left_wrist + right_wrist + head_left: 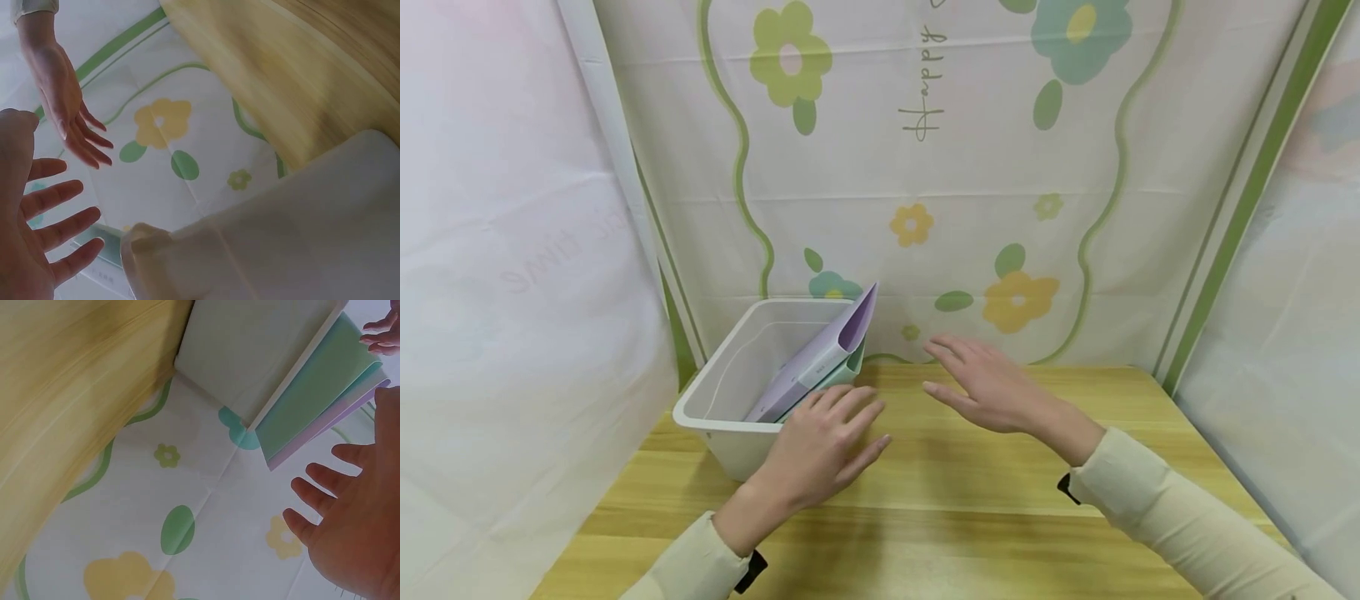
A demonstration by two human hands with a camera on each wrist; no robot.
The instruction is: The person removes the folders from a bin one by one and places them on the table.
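A purple binder (808, 360) and a green binder (842, 375) lean side by side in a white plastic bin (730, 427), their upper ends sticking out past the rim on the right. My left hand (820, 446) hovers at the bin's near right corner with fingers extended, hiding the lower part of the green binder in the head view. To the right, my right hand (988, 383) is held in the air over the table, fingers straight and holding nothing. The right wrist view shows the green binder (319, 394) nearer, with the purple binder (331, 419) behind it.
The bin stands at the left back of a wooden table (1000, 517). A white cloth printed with flowers (1015, 167) hangs behind it, and more pale cloth (512, 292) closes off the left and right sides.
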